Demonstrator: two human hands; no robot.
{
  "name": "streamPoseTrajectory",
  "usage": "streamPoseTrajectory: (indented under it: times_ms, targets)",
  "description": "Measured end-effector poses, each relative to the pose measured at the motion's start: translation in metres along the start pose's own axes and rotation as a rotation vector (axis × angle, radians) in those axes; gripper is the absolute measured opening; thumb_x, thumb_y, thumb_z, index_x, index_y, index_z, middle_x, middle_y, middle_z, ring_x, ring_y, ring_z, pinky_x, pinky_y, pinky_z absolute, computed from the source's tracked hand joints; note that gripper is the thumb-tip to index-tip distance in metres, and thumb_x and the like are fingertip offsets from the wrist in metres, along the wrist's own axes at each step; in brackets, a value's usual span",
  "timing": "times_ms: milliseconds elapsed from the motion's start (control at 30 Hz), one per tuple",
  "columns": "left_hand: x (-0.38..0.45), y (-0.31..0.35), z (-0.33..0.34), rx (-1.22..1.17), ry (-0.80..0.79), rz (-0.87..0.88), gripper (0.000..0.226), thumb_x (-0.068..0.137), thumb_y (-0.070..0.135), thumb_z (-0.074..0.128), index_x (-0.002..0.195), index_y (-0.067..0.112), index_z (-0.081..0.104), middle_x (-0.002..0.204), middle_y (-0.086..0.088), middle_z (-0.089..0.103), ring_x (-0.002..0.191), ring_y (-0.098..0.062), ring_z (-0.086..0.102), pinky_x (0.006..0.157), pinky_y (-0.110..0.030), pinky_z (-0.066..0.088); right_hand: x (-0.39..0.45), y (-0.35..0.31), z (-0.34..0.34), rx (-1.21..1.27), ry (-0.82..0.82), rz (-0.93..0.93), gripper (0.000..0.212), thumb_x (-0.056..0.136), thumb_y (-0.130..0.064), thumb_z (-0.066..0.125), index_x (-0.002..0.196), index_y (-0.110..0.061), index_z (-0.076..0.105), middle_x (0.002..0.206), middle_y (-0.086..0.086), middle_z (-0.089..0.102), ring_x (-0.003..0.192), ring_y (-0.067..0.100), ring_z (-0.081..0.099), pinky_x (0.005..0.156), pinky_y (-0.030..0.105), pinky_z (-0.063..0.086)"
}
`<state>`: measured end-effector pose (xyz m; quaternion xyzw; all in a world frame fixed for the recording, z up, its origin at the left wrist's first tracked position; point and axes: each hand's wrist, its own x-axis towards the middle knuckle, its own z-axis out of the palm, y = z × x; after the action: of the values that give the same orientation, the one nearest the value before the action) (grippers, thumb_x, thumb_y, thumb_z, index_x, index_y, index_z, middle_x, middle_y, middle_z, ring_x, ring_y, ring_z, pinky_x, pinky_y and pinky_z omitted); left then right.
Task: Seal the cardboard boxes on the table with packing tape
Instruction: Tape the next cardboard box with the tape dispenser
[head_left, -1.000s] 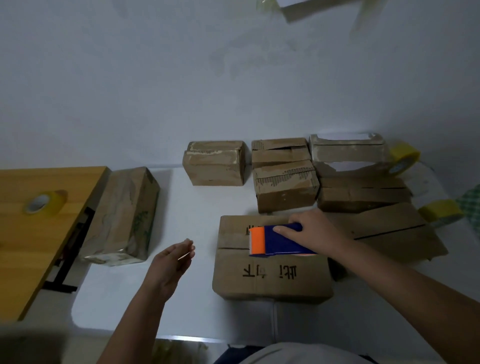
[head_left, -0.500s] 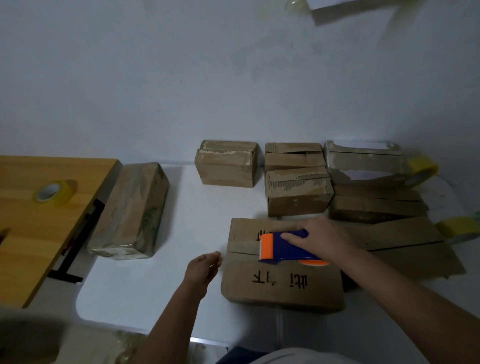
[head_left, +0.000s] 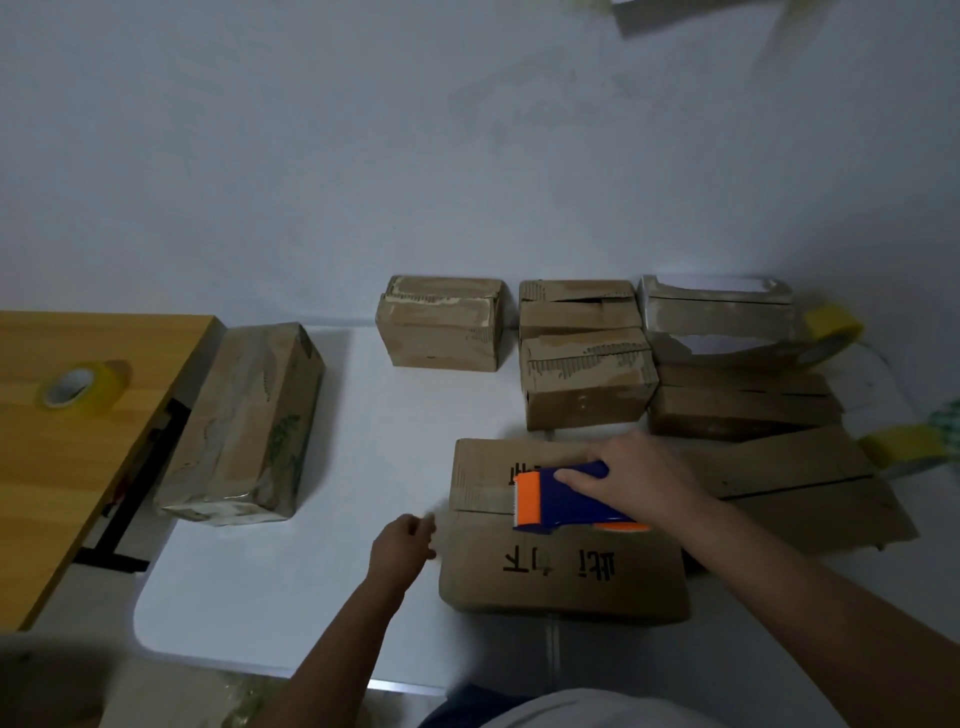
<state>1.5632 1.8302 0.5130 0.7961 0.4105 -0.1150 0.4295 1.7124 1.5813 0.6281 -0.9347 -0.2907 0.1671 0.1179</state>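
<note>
Right hand (head_left: 636, 480): your fingers clamp the tape dispenser (head_left: 563, 499) on the box (head_left: 561, 561) seam.
Left hand (head_left: 402, 540): blurred at box edge; finger state unreadable.
Tape strip: hard to discern.

The left hand (head_left: 402, 538) has moved rightward across the table to the near box's (head_left: 563, 577) left edge.

Both forearms are bare, with no sleeves, watch or bands in view. The left hand (head_left: 402, 540) and right hand (head_left: 641, 480) wear no gloves or rings that can be made out. At the near edge, a pale grey shirt (head_left: 597, 711) covers the torso, with darker blue cloth (head_left: 470, 701) just left of it.
</note>
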Motion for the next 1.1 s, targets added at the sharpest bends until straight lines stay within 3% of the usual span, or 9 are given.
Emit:
streamPoseTrajectory:
  times_ms: [67, 133, 233, 433, 633, 733, 833, 1000, 1100]
  targets:
    - [-0.015, 0.01, -0.003, -0.161, -0.018, 0.108, 0.041, 0.103, 0.048, 0.036, 0.108, 0.024, 0.068, 0.11, 0.006, 0.071, 0.097, -0.008, 0.067, 0.096, -0.039, 0.052, 0.001, -0.001, 0.001, -0.015, 0.003, 0.003, 0.053, 0.084, -0.073, 0.042, 0.1, -0.028, 0.065, 0.091, -0.009, 0.065, 0.083, 0.006, 0.059, 0.078, 0.032, 0.053]
    - [-0.033, 0.021, 0.0, -0.157, -0.161, 0.172, 0.05, 0.102, 0.056, 0.023, 0.124, 0.033, 0.061, 0.118, 0.011, 0.064, 0.112, -0.011, 0.06, 0.1, -0.036, 0.047, 0.002, -0.002, 0.001, -0.027, 0.003, 0.0, 0.054, 0.084, -0.073, 0.041, 0.099, -0.027, 0.064, 0.089, -0.009, 0.065, 0.082, 0.006, 0.059, 0.078, 0.033, 0.053]
    - [-0.041, 0.035, 0.008, -0.073, -0.26, 0.13, 0.06, 0.1, 0.06, 0.013, 0.134, 0.029, 0.052, 0.124, 0.001, 0.059, 0.118, -0.021, 0.056, 0.101, -0.037, 0.045, 0.002, -0.003, 0.0, -0.035, 0.002, -0.002, 0.054, 0.085, -0.073, 0.041, 0.099, -0.027, 0.065, 0.089, -0.008, 0.065, 0.081, 0.007, 0.059, 0.077, 0.032, 0.053]
    - [-0.03, 0.056, 0.019, -0.079, -0.088, 0.208, 0.05, 0.104, 0.049, 0.023, 0.143, 0.021, 0.035, 0.128, -0.009, 0.06, 0.1, -0.017, 0.056, 0.085, -0.032, 0.043, 0.0, -0.01, -0.008, -0.032, -0.039, 0.016, 0.052, 0.087, -0.07, 0.043, 0.1, -0.025, 0.066, 0.089, -0.006, 0.065, 0.081, 0.009, 0.06, 0.075, 0.03, 0.053]
    - [-0.009, 0.049, -0.01, -0.014, -0.015, 0.238, 0.045, 0.106, 0.045, 0.027, 0.141, 0.022, 0.043, 0.127, -0.008, 0.06, 0.099, -0.016, 0.052, 0.084, -0.029, 0.036, 0.02, -0.039, 0.0, -0.063, -0.067, 0.094, 0.06, 0.081, -0.078, 0.039, 0.078, -0.022, 0.06, 0.077, -0.004, 0.06, 0.073, 0.015, 0.059, 0.07, 0.037, 0.055]
    - [0.01, 0.045, -0.034, 0.049, -0.018, 0.218, 0.047, 0.105, 0.047, 0.027, 0.14, 0.023, 0.046, 0.126, -0.009, 0.062, 0.1, -0.019, 0.053, 0.084, -0.031, 0.036, 0.027, -0.069, -0.001, -0.092, -0.094, 0.068, 0.057, 0.09, -0.069, 0.038, 0.079, -0.017, 0.058, 0.081, 0.002, 0.061, 0.081, 0.02, 0.06, 0.071, 0.033, 0.05]
    - [0.018, 0.039, -0.043, 0.059, -0.059, 0.179, 0.051, 0.103, 0.054, 0.026, 0.136, 0.024, 0.049, 0.118, -0.006, 0.065, 0.102, -0.022, 0.059, 0.087, -0.035, 0.041, 0.029, -0.081, -0.005, -0.09, -0.099, 0.04, 0.048, 0.094, -0.06, 0.041, 0.069, -0.02, 0.043, 0.071, -0.001, 0.047, 0.08, 0.019, 0.054, 0.069, 0.032, 0.041]
    - [0.017, 0.039, -0.041, 0.095, -0.036, 0.19, 0.05, 0.103, 0.054, 0.026, 0.131, 0.021, 0.052, 0.112, -0.006, 0.066, 0.101, -0.024, 0.061, 0.086, -0.037, 0.044, 0.012, -0.043, -0.004, -0.061, -0.088, 0.034, 0.049, 0.089, -0.069, 0.041, 0.09, -0.022, 0.058, 0.085, -0.003, 0.06, 0.08, 0.013, 0.057, 0.076, 0.034, 0.051]
    - [0.02, 0.037, -0.042, 0.097, -0.044, 0.18, 0.052, 0.102, 0.056, 0.026, 0.131, 0.023, 0.053, 0.112, -0.006, 0.066, 0.102, -0.025, 0.06, 0.091, -0.041, 0.045, -0.013, -0.001, -0.013, -0.047, -0.124, 0.08, 0.048, 0.089, -0.068, 0.042, 0.086, -0.023, 0.06, 0.08, -0.006, 0.059, 0.074, 0.008, 0.056, 0.076, 0.031, 0.051]
